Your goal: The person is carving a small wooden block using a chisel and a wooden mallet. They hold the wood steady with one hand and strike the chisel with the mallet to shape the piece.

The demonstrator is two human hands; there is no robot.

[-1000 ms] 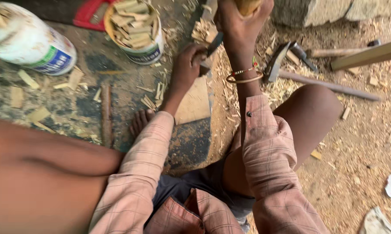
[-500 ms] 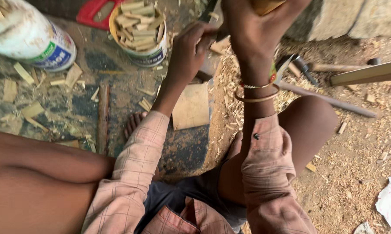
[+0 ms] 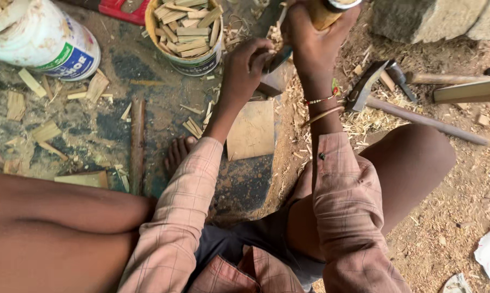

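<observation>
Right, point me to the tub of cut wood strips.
In the head view, the tub of wood strips stands at top centre, left of the left hand and right of the tipped white bucket.

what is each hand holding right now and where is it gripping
The right hand grips a tool by its wooden handle. The left hand pinches a small piece of wood at its upper end, against the blade.

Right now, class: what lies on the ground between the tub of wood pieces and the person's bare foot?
In the head view, between the tub and the foot lie loose wood slivers on dark ground.
</observation>
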